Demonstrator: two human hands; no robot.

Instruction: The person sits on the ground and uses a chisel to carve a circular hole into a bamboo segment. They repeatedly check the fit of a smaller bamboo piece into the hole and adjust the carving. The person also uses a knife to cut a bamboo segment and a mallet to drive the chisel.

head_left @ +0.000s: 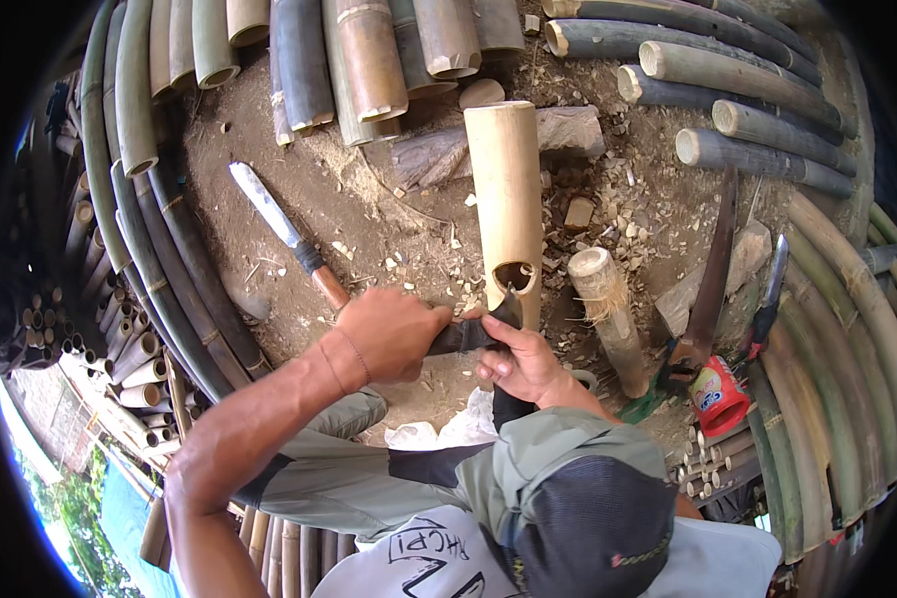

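A pale, scraped bamboo tube (503,189) lies in front of me, its far part across a log. A dark-edged round hole (513,275) is cut near its close end. My left hand (389,334) is closed in a fist at one end of a dark-bladed knife (456,340), its handle mostly hidden. My right hand (524,365) is curled at the blade's other side, thumb pressed along it, beside the hole. The dark tip points up against the tube. A machete (269,211) with a wooden handle lies on the ground just beyond my left hand.
A short wooden billet (608,314) stands right of the tube. Farther right are a saw (713,269), a second knife (770,289) and a red container (718,397). Wood chips litter the dirt around the log (568,130). Bamboo poles (757,85) surround the area.
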